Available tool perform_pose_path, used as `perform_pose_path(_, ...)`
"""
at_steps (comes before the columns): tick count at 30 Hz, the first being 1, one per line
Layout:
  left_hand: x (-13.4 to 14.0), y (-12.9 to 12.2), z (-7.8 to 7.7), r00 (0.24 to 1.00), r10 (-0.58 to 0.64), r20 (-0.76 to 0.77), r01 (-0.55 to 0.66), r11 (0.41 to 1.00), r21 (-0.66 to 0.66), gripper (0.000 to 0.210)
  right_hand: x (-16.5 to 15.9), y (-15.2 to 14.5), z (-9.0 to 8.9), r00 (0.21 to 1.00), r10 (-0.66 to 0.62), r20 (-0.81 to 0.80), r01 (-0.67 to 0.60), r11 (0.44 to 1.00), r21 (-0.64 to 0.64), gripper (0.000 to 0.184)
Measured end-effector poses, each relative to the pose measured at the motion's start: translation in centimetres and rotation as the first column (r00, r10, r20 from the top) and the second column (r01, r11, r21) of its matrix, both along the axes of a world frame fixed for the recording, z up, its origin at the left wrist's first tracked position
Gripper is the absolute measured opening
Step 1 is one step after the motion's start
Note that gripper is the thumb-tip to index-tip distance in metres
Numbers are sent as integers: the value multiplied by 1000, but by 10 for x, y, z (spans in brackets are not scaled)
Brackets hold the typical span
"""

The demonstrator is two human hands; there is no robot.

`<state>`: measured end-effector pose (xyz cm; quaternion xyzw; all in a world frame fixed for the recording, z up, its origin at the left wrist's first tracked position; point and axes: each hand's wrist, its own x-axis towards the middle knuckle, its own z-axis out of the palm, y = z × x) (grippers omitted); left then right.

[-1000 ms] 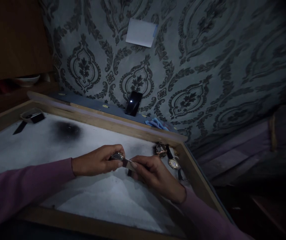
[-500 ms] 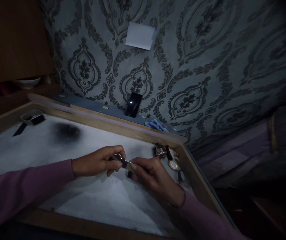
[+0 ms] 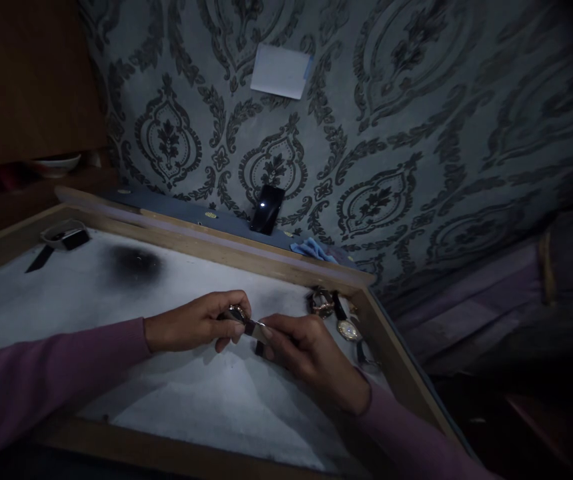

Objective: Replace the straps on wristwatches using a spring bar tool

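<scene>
Over the white-bottomed wooden tray (image 3: 206,413), my left hand (image 3: 191,325) is closed round a wristwatch (image 3: 237,312) with a shiny metal case, its thumb and fingers gripping the case. The dark strap (image 3: 260,335) runs from the case toward my right hand (image 3: 311,353). Between thumb and forefinger, my right hand pinches a thin metal tool (image 3: 257,323) whose tip lies by the joint of strap and case. The right fingers hide the tool's handle and part of the strap.
Several watches, among them a gold-rimmed one (image 3: 348,330), lie along the tray's right side. A strap and clear ring (image 3: 63,235) sit at far left. Behind the rim, a phone (image 3: 267,209) leans on the patterned wall beside a blue cloth (image 3: 312,250).
</scene>
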<state>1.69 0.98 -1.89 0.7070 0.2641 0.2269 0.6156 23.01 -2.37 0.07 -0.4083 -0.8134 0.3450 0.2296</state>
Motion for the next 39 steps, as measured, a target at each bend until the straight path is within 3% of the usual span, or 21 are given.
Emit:
perform_pose_path(23,1,0,-2,1000,-21,3,21,1000,-11,12,1,1,1,998,29,50,-33,996,89,31)
perform_pose_path(32,-1,-1,-1,998,-34,-46,36,998,48,7,0,1,-2,996,39,84,-48,994,99,35)
perform_pose_path(39,-1,2,-6,999,-41,9,41,999,-6,11,1,1,-3,998,19,59,-23,997,69,35)
